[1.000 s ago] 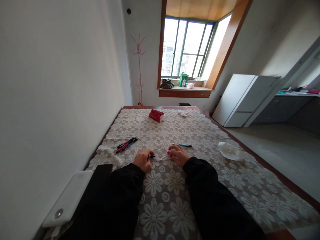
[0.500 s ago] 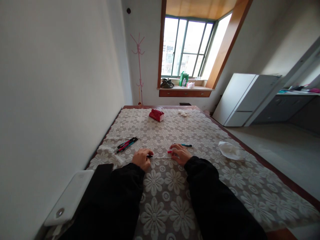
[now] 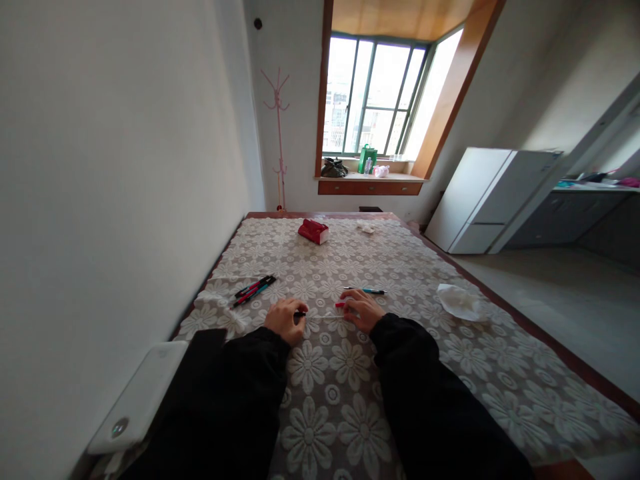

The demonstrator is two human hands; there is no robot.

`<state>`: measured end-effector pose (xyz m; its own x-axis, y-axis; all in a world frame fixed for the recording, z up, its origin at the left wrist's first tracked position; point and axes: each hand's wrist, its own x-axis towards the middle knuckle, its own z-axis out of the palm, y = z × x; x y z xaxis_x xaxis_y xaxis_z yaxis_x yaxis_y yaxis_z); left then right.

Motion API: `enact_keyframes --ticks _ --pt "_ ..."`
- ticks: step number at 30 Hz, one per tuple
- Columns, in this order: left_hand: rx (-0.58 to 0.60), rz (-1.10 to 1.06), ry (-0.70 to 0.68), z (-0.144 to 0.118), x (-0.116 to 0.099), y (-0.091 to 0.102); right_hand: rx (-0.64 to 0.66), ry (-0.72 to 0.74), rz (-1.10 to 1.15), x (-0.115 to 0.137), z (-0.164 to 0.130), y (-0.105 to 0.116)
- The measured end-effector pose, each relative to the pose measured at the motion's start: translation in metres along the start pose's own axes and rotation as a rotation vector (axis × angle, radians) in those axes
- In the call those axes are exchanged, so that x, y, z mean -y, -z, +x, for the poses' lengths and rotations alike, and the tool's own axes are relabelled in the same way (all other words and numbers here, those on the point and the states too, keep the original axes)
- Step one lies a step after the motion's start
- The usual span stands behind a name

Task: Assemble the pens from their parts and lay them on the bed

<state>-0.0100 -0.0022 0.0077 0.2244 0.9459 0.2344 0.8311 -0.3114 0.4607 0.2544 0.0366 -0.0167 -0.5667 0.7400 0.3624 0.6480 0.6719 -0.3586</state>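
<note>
My left hand [image 3: 285, 321] rests on the patterned tablecloth, fingers closed around a small black pen-like piece [image 3: 299, 314] whose end shows at the fingertips. Across from it, my right hand [image 3: 362, 309] pinches a small red piece [image 3: 340, 305], mostly hidden by the fingers; it looks like the end of a pen. A thin white line [image 3: 323, 316] runs on the cloth between both hands; whether it is a string or a seam I cannot tell. Just beyond my right hand lies a blue and black pen [image 3: 373, 291]. Several pens [image 3: 254, 291] in black, red and blue lie together to the left.
A red tissue pack [image 3: 313, 231] stands toward the far end of the lace tablecloth [image 3: 345, 260]. Crumpled white tissue [image 3: 459, 302] lies at right. A white power bank [image 3: 140, 393] and a dark flat object [image 3: 203, 343] sit by the left wall, near my left sleeve.
</note>
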Motion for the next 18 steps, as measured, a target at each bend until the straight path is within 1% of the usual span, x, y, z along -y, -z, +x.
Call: enact_keyframes --ticks 11,18 --pt "-0.014 -0.029 -0.037 0.0 0.004 -0.003 -0.003 0.022 -0.016 0.011 0.004 -0.002" --pt "-0.011 -0.029 -0.046 0.002 0.005 -0.003 -0.033 0.032 0.015 0.019 0.007 -0.012"
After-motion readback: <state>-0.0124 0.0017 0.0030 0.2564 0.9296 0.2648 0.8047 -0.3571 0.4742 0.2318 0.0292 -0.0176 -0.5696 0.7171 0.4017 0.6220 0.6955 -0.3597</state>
